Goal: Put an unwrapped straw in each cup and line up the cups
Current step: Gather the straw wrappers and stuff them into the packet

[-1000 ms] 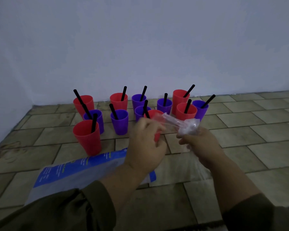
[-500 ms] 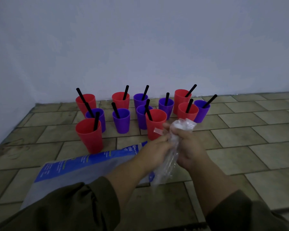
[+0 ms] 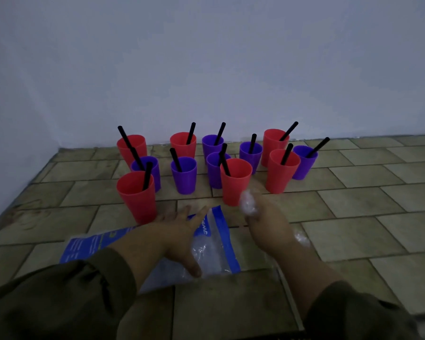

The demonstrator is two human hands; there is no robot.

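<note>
Olive floor tiles (image 3: 353,200) meet pale wall (image 3: 206,57); left hand (image 3: 179,231) spread open over blue bag (image 3: 221,241), right hand (image 3: 268,227) clutching crumpled wrapper (image 3: 248,202).

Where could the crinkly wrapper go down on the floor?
Bare floor lies right of the right hand, which holds the wrapper, and left of the front-left red cup. Between the cups it is crowded; the bag fills the near middle at the left hand.
</note>
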